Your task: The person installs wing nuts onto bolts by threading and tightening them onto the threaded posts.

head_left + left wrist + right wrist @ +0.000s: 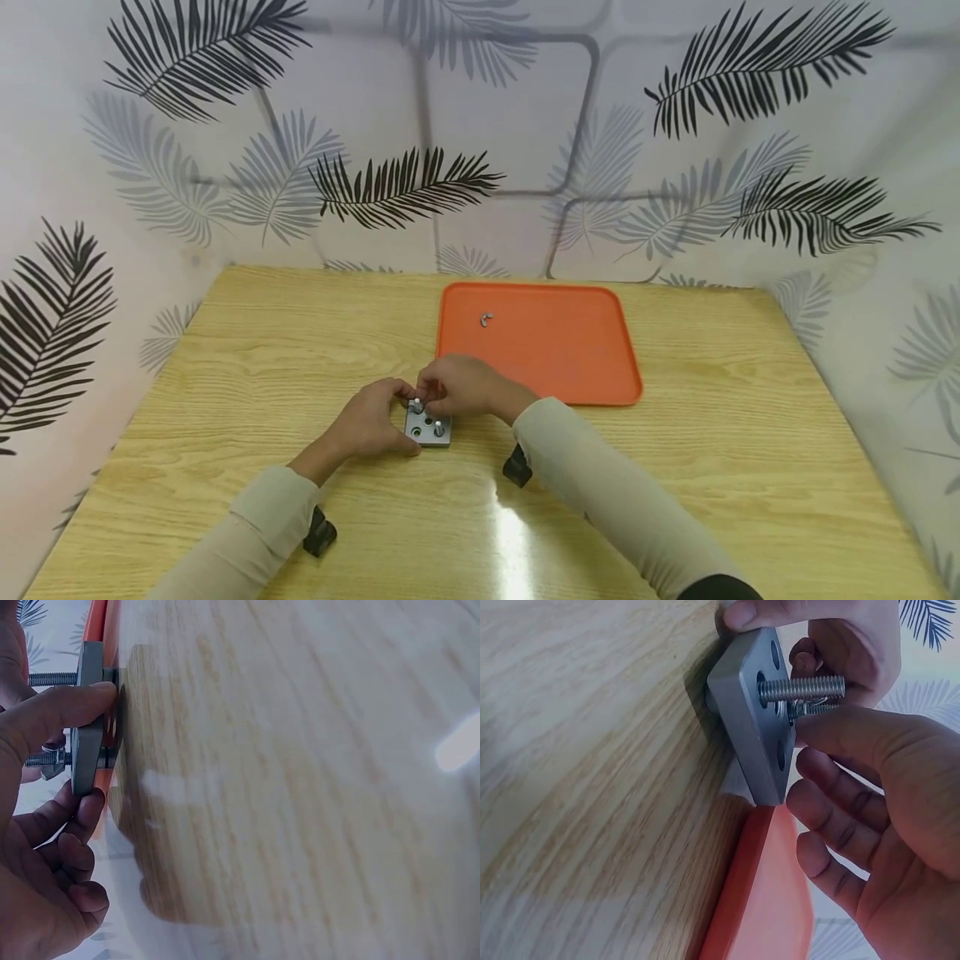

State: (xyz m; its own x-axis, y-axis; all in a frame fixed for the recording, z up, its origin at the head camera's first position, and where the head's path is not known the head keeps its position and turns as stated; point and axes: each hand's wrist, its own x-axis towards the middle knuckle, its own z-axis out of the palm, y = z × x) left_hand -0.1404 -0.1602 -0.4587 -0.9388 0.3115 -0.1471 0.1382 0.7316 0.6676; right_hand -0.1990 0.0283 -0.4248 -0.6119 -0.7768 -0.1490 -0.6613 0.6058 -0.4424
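A grey metal plate [435, 437] with round holes lies near the middle of the table, raised a little on the heads of two bolts. My left hand [372, 419] grips its left side, thumb at the near edge and fingers at the far edge. The near threaded bolt [802, 688] stands bare out of the plate. On the far bolt [34, 760] sits a small wing nut [52, 763], low against the plate. My right hand [463, 386] reaches over the plate and pinches this wing nut with thumb and index finger; its other fingers curl loosely [840, 817].
An orange tray [555, 350] lies behind the hands to the right, holding small grey metal hardware [485, 319] at its left. Black wrist-camera mounts [320, 533] hang under both wrists. A leaf-patterned backdrop [495, 125] rises behind the wooden table [300, 325].
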